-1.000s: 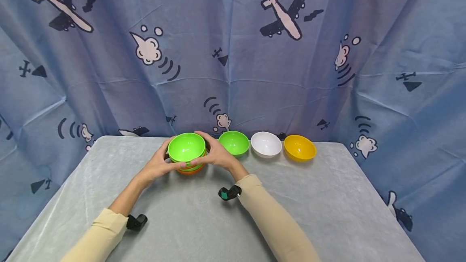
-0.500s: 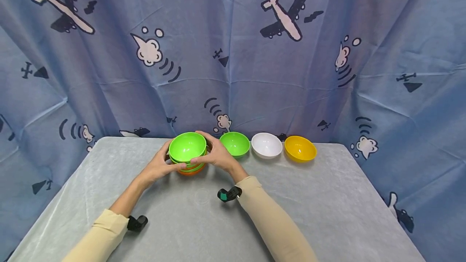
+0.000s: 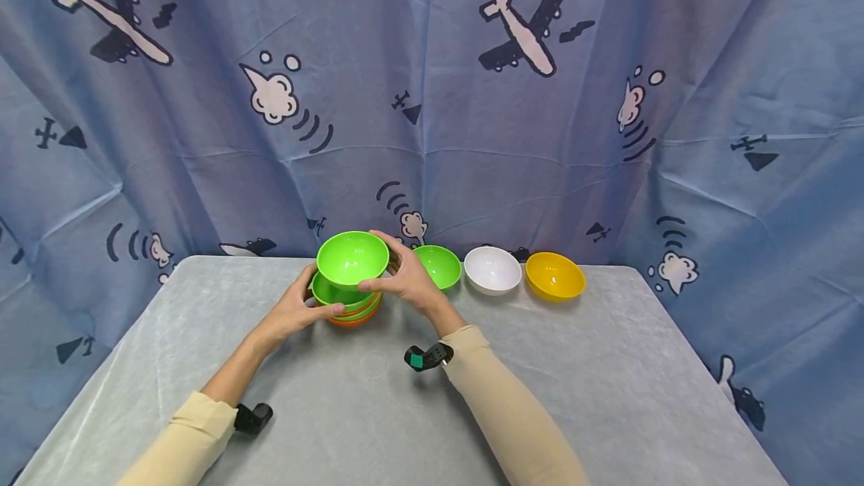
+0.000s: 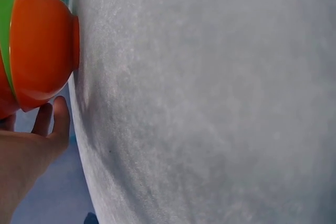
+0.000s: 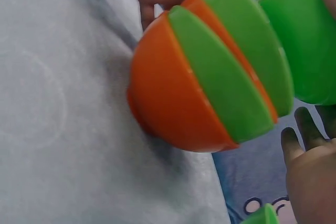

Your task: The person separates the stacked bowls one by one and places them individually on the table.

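"Stack of bowls [image 5: 207,72]: starting from the left, what is touching it?"

"The left hand [image 3: 292,312] is gripping it at its nine o'clock, the thumb lying along the near side and the fingers reaching round the far left."

"How is the stack itself standing?"

"It is resting on the grey table [image 3: 607,396], between seven and eight o'clock from the middle of the head view. Orange is sitting at the bottom, with green, orange and green nesting above."

"And at the stack's twelve o'clock?"

"The held bowl [image 3: 353,261], bright green, is hanging over it with its mouth facing up. I can't tell whether its base is touching the bowl beneath."

"What is holding that one?"

"The right hand [image 3: 413,280], at the held bowl's three o'clock: the thumb is pressing the near side while the fingers are holding the far side."

"Further right?"

"A second green bowl [image 3: 440,267] is sitting at the stack's two o'clock, partly hiding behind the right hand. At its three o'clock a white bowl [image 3: 493,271] is standing, and at three o'clock again, a yellow bowl [image 3: 556,276]."

"Behind?"

"A blue curtain [image 3: 432,118] is hanging at twelve o'clock."
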Available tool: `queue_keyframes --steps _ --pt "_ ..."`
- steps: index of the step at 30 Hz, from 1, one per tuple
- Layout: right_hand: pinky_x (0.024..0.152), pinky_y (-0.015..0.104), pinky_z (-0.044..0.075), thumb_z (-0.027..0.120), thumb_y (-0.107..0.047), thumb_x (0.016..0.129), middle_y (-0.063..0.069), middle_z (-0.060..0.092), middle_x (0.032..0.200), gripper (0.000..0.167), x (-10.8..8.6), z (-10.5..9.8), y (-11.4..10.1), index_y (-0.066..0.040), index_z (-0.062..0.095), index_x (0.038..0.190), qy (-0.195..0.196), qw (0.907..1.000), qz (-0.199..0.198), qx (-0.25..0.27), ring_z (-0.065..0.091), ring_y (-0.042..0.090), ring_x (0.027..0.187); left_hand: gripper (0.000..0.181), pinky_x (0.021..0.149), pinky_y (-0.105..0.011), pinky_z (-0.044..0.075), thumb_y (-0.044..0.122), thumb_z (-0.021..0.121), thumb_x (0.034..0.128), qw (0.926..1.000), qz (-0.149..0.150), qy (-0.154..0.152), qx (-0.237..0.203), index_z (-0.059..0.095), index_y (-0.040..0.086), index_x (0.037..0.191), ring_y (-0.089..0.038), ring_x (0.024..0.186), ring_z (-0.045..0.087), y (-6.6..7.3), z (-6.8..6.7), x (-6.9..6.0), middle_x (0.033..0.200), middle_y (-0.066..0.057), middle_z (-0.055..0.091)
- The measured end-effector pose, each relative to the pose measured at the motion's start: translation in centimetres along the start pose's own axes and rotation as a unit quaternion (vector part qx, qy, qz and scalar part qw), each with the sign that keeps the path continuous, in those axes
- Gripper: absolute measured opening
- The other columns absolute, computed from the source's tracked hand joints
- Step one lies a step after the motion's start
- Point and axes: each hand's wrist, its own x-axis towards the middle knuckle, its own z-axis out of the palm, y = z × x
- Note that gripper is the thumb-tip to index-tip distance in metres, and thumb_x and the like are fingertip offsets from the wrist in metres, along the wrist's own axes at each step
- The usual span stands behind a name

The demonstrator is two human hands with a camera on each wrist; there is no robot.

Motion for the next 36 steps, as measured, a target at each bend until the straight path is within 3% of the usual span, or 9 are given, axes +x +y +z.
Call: queue_keyframes --steps 6,10,14,22,36 --pt "0.112 0.035 0.035 0.091 -0.010 0.078 0.009 0.047 0.150 0.098 -0.1 -0.9 -0.8 0.000 0.033 0.157 0.003 0.9993 -0.014 0.035 0.045 0.022 0.137 0.096 0.110 -0.059 0.030 0.024 0.079 0.0906 0.9998 -0.020 0.002 -0.007 0.017 0.015 0.163 -0.042 0.140 0.033 -0.2 0.2 0.0 0.157 -0.017 0.030" --pt "0.112 0.036 0.035 0.095 -0.034 0.070 0.010 0.047 0.149 0.110 -0.3 -1.5 -1.0 -0.002 0.035 0.157 0.015 0.9985 -0.018 0.050 0.046 0.023 0.136 0.094 0.110 -0.057 0.030 0.026 0.078 0.0916 0.9997 -0.022 0.009 -0.008 0.017 0.016 0.163 -0.040 0.140 0.034 -0.2 0.3 0.0 0.155 -0.018 0.032" --pt "0.112 0.039 0.036 0.095 -0.048 0.062 0.012 0.046 0.150 0.122 -0.8 -2.2 -1.1 -0.001 0.035 0.157 0.023 0.9983 -0.019 0.050 0.046 0.025 0.135 0.094 0.110 -0.055 0.030 0.025 0.077 0.0920 0.9996 -0.020 0.012 -0.012 0.016 0.014 0.163 -0.039 0.139 0.036 -0.3 0.5 -0.1 0.155 -0.019 0.033" --pt "0.110 0.038 0.038 0.096 -0.037 0.066 0.011 0.035 0.160 0.114 -2.2 -4.1 -1.7 -0.002 0.036 0.156 0.033 0.9980 -0.030 0.044 0.040 0.026 0.140 0.093 0.113 -0.056 0.026 0.026 0.077 0.0920 0.9996 -0.020 0.009 -0.015 0.018 0.015 0.163 -0.039 0.141 0.032 -0.2 0.7 0.2 0.157 -0.018 0.031" --pt "0.106 0.037 0.043 0.096 -0.018 0.071 0.013 0.043 0.151 0.105 -4.6 -7.5 -3.5 0.001 0.036 0.156 0.025 0.9996 -0.002 0.014 0.045 0.030 0.133 0.095 0.111 -0.058 0.030 0.027 0.079 0.0905 0.9999 -0.012 0.012 0.002 0.018 0.015 0.163 -0.041 0.139 0.035 0.2 0.7 0.3 0.157 -0.018 0.029"
